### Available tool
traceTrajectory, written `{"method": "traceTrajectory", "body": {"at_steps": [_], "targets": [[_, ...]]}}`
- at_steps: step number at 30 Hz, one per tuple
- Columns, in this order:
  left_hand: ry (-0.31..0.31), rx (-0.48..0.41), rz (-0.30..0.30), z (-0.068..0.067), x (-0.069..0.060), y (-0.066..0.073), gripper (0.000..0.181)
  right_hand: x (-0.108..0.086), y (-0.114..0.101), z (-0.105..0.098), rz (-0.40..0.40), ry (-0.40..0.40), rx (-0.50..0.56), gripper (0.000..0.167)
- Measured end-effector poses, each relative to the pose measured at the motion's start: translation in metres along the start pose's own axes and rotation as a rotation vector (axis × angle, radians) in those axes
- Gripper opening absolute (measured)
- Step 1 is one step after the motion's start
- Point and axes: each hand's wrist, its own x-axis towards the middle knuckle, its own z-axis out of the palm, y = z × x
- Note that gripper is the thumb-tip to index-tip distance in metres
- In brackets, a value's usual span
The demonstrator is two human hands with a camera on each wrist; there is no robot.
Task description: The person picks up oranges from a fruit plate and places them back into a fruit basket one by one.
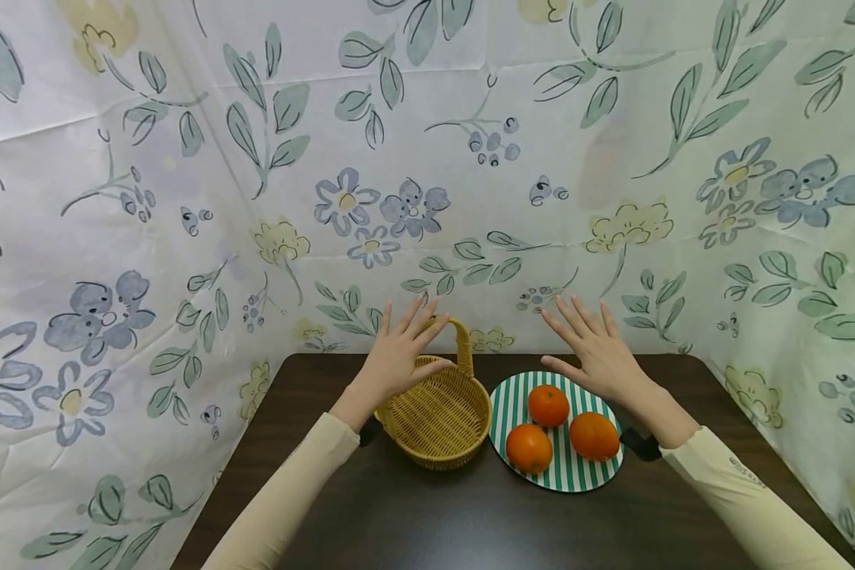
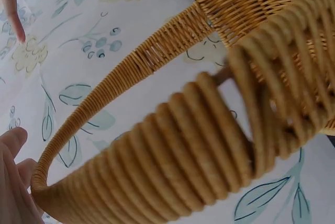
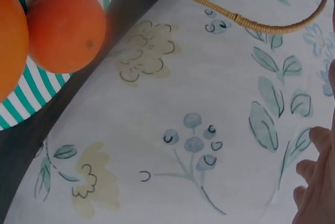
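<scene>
Fingers spread, my left hand (image 1: 401, 354) is raised over the left side of a wicker basket (image 1: 438, 419) and hides part of its rim and handle. In the left wrist view the basket's arched handle (image 2: 172, 150) fills the foreground, with some fingers at the left edge. My right hand (image 1: 598, 356), also spread, hovers above the back right of a green-and-white striped plate (image 1: 566, 475). Several oranges would be too many to say: three fruits lie there, a back orange (image 1: 548, 405), a front orange (image 1: 530, 448) and a right orange (image 1: 594, 436). Neither hand holds anything.
The basket and plate stand side by side on a dark brown table (image 1: 427, 522). Behind and beside the table hangs a floral cloth (image 1: 499, 206). A dark band (image 1: 640, 445) sits at the right wrist.
</scene>
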Motion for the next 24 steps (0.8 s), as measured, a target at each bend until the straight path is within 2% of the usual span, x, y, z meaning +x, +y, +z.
{"method": "traceTrajectory", "body": {"at_steps": [5, 24], "targets": [[0.026, -0.010, -0.020, 0.001, -0.006, -0.002, 0.075, -0.005, 0.000, 0.003, 0.011, 0.031, 0.006, 0.078], [0.117, -0.059, -0.085, 0.008, -0.031, -0.012, 0.074, -0.025, 0.006, 0.018, 0.055, 0.047, 0.045, 0.076]]}}
